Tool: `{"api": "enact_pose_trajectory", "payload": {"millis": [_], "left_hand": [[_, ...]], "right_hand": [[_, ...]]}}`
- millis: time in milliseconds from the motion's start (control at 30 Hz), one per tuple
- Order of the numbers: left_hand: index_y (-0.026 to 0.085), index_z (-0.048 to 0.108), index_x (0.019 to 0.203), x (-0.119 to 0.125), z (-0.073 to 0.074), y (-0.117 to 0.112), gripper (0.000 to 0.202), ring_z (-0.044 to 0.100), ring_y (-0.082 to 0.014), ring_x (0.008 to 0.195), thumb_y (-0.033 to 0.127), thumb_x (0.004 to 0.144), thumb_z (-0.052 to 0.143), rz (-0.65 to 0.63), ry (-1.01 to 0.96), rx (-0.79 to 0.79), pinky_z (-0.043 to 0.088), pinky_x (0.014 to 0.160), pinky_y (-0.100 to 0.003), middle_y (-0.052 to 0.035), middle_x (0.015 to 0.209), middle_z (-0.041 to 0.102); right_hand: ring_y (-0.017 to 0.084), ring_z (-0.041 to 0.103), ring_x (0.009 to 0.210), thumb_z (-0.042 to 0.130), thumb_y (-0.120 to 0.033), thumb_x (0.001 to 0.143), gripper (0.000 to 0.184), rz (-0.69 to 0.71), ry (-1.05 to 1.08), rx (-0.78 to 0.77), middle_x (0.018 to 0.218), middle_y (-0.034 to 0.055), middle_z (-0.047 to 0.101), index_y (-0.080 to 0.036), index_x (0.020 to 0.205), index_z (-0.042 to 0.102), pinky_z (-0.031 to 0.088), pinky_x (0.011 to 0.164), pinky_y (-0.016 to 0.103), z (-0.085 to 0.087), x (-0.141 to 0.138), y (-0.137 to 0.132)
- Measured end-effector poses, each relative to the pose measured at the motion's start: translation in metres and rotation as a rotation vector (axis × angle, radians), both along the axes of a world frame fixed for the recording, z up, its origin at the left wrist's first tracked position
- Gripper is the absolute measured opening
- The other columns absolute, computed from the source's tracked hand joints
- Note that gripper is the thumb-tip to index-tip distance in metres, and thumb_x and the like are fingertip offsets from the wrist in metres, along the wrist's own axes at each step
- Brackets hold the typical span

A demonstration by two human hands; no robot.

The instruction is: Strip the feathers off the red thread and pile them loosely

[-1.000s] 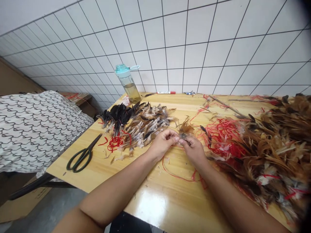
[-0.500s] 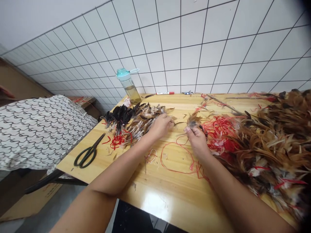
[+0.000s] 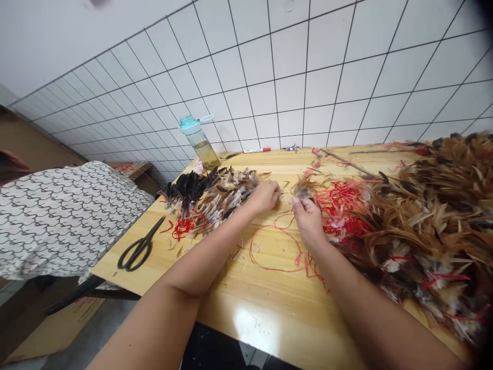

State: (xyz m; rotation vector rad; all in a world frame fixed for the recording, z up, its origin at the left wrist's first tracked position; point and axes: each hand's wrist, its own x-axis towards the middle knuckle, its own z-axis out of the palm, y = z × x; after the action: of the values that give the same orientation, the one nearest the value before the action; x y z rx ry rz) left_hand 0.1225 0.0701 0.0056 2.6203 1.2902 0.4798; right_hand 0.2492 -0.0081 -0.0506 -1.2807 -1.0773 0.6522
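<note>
My right hand pinches the quill end of a small bunch of brown feathers, whose tips fan away from me. My left hand is closed, its fingertips turned toward that bunch and a short gap from it; whatever lies in them is too small to make out. Beside the left hand spreads a pile of brown-and-white feathers, with black feathers at its left. A loop of thin red string lies on the table below my hands. Right of my right hand sits a tangle of red string.
Black scissors rest near the table's left edge. A bottle with a teal lid and a red-capped marker are at the back by the tiled wall. Large bundles of brown feathers cover the right side. Patterned cloth is at left.
My left hand has shifted slightly right, its fingers curling closer together. My right hand keeps its pinch on the feather bunch. The whole view has tilted a little.
</note>
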Motion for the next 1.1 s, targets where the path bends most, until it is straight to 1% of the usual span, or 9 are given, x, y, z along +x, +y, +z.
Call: {"api": "enact_pose_trajectory", "payload": {"millis": [133, 267, 400, 500, 567, 700, 833, 967, 1100], "left_hand": [[0.016, 0.059, 0.085, -0.025, 0.010, -0.023, 0.010, 0.054, -0.0135, 0.070, 0.015, 0.083, 0.049, -0.020, -0.181, -0.080, 0.044, 0.071, -0.027, -0.0022, 0.076, 0.062], [0.018, 0.058, 0.095, -0.044, 0.010, -0.042, 0.013, 0.053, -0.0111, 0.068, 0.020, 0.083, 0.054, -0.057, -0.508, -0.330, 0.043, 0.067, -0.024, 0.0010, 0.073, 0.058], [0.015, 0.062, 0.092, -0.052, 0.001, -0.051, 0.020, 0.056, -0.0098, 0.068, 0.031, 0.080, 0.063, -0.064, -0.813, -0.683, 0.045, 0.068, -0.024, -0.0010, 0.075, 0.061], [0.013, 0.065, 0.091, -0.054, -0.004, -0.055, 0.030, 0.060, -0.0116, 0.074, 0.037, 0.075, 0.072, -0.040, -1.011, -0.846, 0.047, 0.075, -0.027, -0.0045, 0.081, 0.065], [0.013, 0.066, 0.094, -0.054, -0.006, -0.058, 0.037, 0.063, -0.0136, 0.080, 0.037, 0.069, 0.079, -0.049, -1.073, -0.909, 0.048, 0.080, -0.029, -0.0062, 0.086, 0.068], [0.014, 0.066, 0.094, -0.050, -0.007, -0.060, 0.040, 0.064, -0.0125, 0.079, 0.031, 0.062, 0.085, -0.018, -1.088, -0.903, 0.049, 0.080, -0.029, -0.0041, 0.084, 0.068], [0.013, 0.066, 0.084, -0.046, -0.008, -0.063, 0.033, 0.060, -0.0098, 0.068, 0.039, 0.069, 0.079, 0.036, -1.065, -0.836, 0.047, 0.067, -0.024, -0.0023, 0.078, 0.066], [0.013, 0.069, 0.083, -0.045, -0.008, -0.065, 0.027, 0.056, -0.0087, 0.070, 0.037, 0.072, 0.076, 0.055, -1.063, -0.747, 0.044, 0.066, -0.020, -0.0012, 0.077, 0.064], [0.012, 0.066, 0.083, -0.042, -0.007, -0.068, 0.027, 0.057, -0.0082, 0.064, 0.036, 0.073, 0.074, 0.075, -1.116, -0.791, 0.044, 0.060, -0.019, -0.0005, 0.071, 0.064]], "right_hand": [[0.018, 0.058, 0.071, 0.052, -0.049, 0.079, 0.031, -0.006, 0.012, -0.022, 0.071, 0.0038, 0.064, -0.021, 0.071, 0.061, 0.047, 0.072, 0.033, 0.001, -0.001, -0.001], [0.019, 0.057, 0.072, 0.054, -0.043, 0.078, 0.025, -0.034, -0.093, -0.023, 0.068, 0.0037, 0.062, -0.022, 0.065, 0.058, 0.046, 0.074, 0.035, 0.000, -0.002, -0.003], [0.020, 0.057, 0.070, 0.054, -0.043, 0.079, 0.025, -0.012, -0.108, -0.052, 0.070, 0.0047, 0.064, -0.022, 0.065, 0.059, 0.046, 0.072, 0.035, -0.003, -0.002, -0.005], [0.020, 0.058, 0.071, 0.054, -0.043, 0.079, 0.025, 0.019, -0.119, -0.073, 0.070, 0.0043, 0.064, -0.022, 0.068, 0.062, 0.046, 0.073, 0.036, -0.001, -0.003, -0.007], [0.020, 0.059, 0.071, 0.053, -0.043, 0.080, 0.026, 0.025, -0.134, -0.088, 0.070, 0.0044, 0.065, -0.022, 0.070, 0.063, 0.046, 0.072, 0.036, 0.001, -0.004, -0.009], [0.021, 0.060, 0.070, 0.052, -0.043, 0.080, 0.026, 0.031, -0.180, -0.091, 0.072, 0.0053, 0.066, -0.021, 0.070, 0.064, 0.045, 0.069, 0.035, 0.003, -0.006, -0.013], [0.020, 0.060, 0.071, 0.052, -0.042, 0.080, 0.027, 0.035, -0.205, -0.079, 0.072, 0.0055, 0.066, -0.020, 0.070, 0.065, 0.045, 0.068, 0.034, 0.004, -0.007, -0.014], [0.020, 0.061, 0.073, 0.052, -0.039, 0.081, 0.026, 0.046, -0.232, -0.090, 0.074, 0.0052, 0.067, -0.020, 0.073, 0.066, 0.046, 0.071, 0.033, 0.004, -0.006, -0.014], [0.020, 0.059, 0.073, 0.054, -0.035, 0.081, 0.021, 0.047, -0.280, -0.099, 0.074, 0.0061, 0.067, -0.020, 0.071, 0.065, 0.046, 0.072, 0.033, 0.002, -0.009, -0.014]]}}
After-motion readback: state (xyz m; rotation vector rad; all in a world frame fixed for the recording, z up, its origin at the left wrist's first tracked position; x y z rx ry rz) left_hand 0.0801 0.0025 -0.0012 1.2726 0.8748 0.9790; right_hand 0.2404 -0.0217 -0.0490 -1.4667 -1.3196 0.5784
